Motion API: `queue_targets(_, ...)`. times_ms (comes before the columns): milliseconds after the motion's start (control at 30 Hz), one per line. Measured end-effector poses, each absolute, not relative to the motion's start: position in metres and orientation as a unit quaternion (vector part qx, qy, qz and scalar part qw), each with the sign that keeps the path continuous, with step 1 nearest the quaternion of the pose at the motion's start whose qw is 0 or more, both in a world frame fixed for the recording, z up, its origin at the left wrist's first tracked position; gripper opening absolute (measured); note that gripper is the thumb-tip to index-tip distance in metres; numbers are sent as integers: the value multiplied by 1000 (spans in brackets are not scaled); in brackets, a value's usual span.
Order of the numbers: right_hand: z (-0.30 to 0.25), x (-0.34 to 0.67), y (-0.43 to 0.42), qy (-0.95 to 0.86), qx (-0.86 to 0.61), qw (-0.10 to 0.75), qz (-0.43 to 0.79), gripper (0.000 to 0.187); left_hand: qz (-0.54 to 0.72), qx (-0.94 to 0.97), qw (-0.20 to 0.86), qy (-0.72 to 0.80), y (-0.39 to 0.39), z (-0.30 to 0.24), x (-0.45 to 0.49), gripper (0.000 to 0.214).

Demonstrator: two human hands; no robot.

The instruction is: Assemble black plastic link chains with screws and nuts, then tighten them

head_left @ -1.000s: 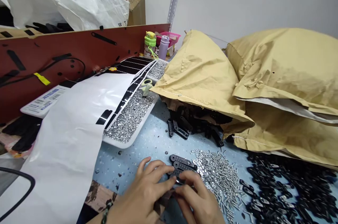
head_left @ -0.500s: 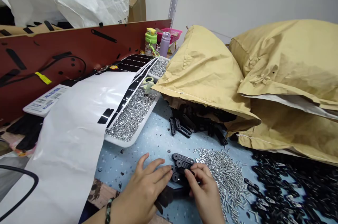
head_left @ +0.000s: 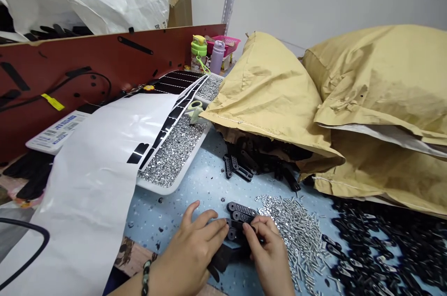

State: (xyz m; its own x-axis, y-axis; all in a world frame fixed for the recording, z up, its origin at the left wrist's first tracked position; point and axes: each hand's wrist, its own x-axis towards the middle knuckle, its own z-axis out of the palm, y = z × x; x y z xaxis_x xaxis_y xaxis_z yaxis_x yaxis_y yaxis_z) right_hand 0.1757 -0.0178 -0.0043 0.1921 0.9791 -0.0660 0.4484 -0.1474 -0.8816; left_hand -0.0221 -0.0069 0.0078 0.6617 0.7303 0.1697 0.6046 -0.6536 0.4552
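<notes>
Between my hands on the blue tabletop, several black plastic link pieces (head_left: 240, 212) lie side by side, with rounded ends and rows of small holes. My left hand (head_left: 200, 242) has its fingers stretched out, the fingertips against the left ends of the nearer pieces. The thumb and index finger of my right hand (head_left: 267, 249) pinch the right end of a black plastic part (head_left: 238, 234); its far end is partly covered. Some dark flat pieces (head_left: 220, 261) show below my left palm. A heap of silver screws and nuts (head_left: 300, 231) is just right of my right hand.
A white tray (head_left: 167, 190) of small metal nuts stands behind my left hand, partly under white sheeting (head_left: 91, 170). A torn paper sack (head_left: 268, 86) spills black parts (head_left: 244, 161). More black parts (head_left: 384, 245) cover the right side. A red-brown board (head_left: 139, 68) borders the left.
Both hands keep nearly the same place on the black pieces. The view has shifted very slightly; the dark flat pieces under my left palm sit a little differently.
</notes>
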Motion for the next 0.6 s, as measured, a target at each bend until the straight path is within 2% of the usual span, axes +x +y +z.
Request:
queue_targets(200, -4, 176, -18, -516, -665, 399, 364, 41, 184, 890, 179, 376, -6, 12, -21, 56)
queue_targets(600, -4, 175, -18, -530, -668, 394, 344, 39, 188, 883, 209, 376, -5, 15, -20, 58)
